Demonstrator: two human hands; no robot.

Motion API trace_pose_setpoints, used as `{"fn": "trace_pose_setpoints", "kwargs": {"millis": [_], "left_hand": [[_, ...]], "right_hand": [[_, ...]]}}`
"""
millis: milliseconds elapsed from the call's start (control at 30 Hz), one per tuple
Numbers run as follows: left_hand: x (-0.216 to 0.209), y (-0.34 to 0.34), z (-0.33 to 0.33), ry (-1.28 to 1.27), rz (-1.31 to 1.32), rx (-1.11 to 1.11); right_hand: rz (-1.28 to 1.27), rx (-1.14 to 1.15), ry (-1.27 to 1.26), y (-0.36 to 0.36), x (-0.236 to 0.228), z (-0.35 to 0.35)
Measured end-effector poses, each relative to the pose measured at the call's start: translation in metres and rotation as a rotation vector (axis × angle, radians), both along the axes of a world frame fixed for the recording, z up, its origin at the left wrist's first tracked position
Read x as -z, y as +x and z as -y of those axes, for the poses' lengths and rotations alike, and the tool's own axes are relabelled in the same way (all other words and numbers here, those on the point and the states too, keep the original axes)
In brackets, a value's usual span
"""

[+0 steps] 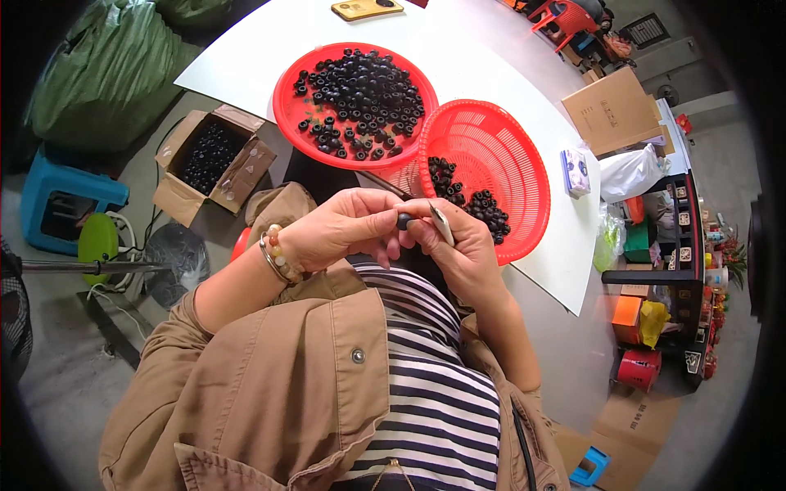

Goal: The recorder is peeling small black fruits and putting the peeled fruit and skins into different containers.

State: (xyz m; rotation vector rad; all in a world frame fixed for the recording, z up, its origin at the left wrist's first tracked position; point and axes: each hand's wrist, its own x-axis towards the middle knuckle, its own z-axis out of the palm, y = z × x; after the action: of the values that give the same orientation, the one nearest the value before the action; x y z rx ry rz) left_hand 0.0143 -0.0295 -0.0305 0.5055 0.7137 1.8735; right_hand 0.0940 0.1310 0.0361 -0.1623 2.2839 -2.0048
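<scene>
In front of my striped shirt, my left hand (344, 225) pinches a small round black plastic piece (404, 221) between thumb and fingertips. A thin, flat, pale blade-like tool (442, 223) is gripped in my right hand (471, 254), its kind not fully clear. The right thumb and forefinger come close to the black piece. Just beyond my hands, a shallow red tray (283, 102) bears many similar black pieces, some showing round holes. Overlapping it on the right, a tilted red plastic basket (524, 159) has more of them gathered in its near-left side.
A white table (565, 274) carries the tray, basket, a phone (367, 8) and a tissue pack (575, 173). On the floor at left are an open carton (176, 196) of black pieces, a blue stool (61, 196) and a green sack (106, 78). Shelving (684, 270) stands at right.
</scene>
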Motion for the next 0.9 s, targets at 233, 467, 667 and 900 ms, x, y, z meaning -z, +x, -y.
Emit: {"fn": "trace_pose_setpoints", "kwargs": {"millis": [233,467,667,900], "left_hand": [[-0.003,0.0,0.002,0.02,0.134,-0.007],[0.002,-0.004,0.004,0.023,0.148,-0.058],[0.001,-0.003,0.002,0.029,0.152,-0.094],[0.0,-0.002,0.001,0.026,0.132,-0.14]], "right_hand": [[-0.023,0.068,0.041,0.001,0.005,0.002],[0.053,0.119,0.055,0.009,0.003,-0.001],[-0.074,0.129,0.143,0.016,0.01,0.004],[-0.069,0.129,0.097,0.016,0.009,0.005]]}}
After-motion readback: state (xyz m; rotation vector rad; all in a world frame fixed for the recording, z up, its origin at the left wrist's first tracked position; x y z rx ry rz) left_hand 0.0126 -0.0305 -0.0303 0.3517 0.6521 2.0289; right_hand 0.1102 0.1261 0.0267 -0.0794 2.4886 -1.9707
